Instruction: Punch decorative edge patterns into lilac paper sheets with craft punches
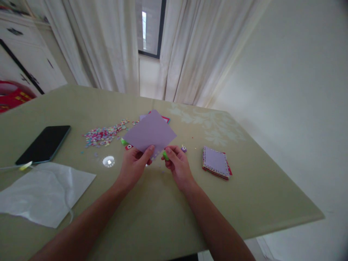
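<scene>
A square sheet of purple paper (152,131) is held up above the table, pinched at its near corner by my left hand (134,159). A row of small holes or dots runs along its lower right edge. In my right hand (176,161), close to that edge, is a small green paper punch (165,155), mostly covered by my fingers. Another green piece (124,141) and a small red punch (128,147) lie beside my left hand. A purple punch (184,149) rests just beyond my right hand.
Colorful paper confetti (102,136) is heaped at the left. A stack of cards with punched edges (216,162) lies at the right. More colored paper (165,119) sits behind the sheet. A phone (45,144), a white sheet (46,194) with a cable, and a shiny round object (108,161) are left.
</scene>
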`<move>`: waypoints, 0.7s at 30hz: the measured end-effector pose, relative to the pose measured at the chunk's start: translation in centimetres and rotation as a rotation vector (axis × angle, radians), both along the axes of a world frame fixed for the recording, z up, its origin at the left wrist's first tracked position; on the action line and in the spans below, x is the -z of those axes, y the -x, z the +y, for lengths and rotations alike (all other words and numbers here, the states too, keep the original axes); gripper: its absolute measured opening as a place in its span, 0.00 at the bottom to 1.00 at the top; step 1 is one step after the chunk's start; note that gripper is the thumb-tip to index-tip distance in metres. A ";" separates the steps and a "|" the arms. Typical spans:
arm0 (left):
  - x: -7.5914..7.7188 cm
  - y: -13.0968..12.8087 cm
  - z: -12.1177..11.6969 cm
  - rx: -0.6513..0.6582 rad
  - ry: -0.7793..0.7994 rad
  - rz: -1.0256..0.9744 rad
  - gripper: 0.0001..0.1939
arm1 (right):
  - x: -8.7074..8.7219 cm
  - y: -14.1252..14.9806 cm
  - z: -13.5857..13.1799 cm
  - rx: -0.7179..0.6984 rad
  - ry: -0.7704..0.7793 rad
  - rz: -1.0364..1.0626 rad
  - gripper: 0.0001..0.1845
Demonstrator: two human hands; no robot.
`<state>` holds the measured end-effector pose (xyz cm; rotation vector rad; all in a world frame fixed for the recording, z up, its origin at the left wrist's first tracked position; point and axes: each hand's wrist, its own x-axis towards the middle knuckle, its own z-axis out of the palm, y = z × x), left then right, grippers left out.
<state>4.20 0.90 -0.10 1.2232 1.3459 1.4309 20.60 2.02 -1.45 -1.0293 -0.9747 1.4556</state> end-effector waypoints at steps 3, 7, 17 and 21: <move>0.0 0.1 -0.1 -0.025 -0.008 -0.014 0.17 | 0.2 -0.9 0.6 0.058 -0.161 -0.279 0.21; 0.0 0.3 -0.1 -0.046 -0.013 -0.045 0.17 | 1.3 -1.4 0.8 0.049 -0.445 -0.807 0.13; -0.9 2.0 1.4 -0.255 -0.145 -0.260 0.17 | 1.7 0.4 1.0 0.046 -0.703 -1.405 0.15; -0.7 2.1 1.7 -0.276 -0.160 -0.286 0.18 | 1.5 2.8 -0.3 -0.175 -0.882 -1.457 0.28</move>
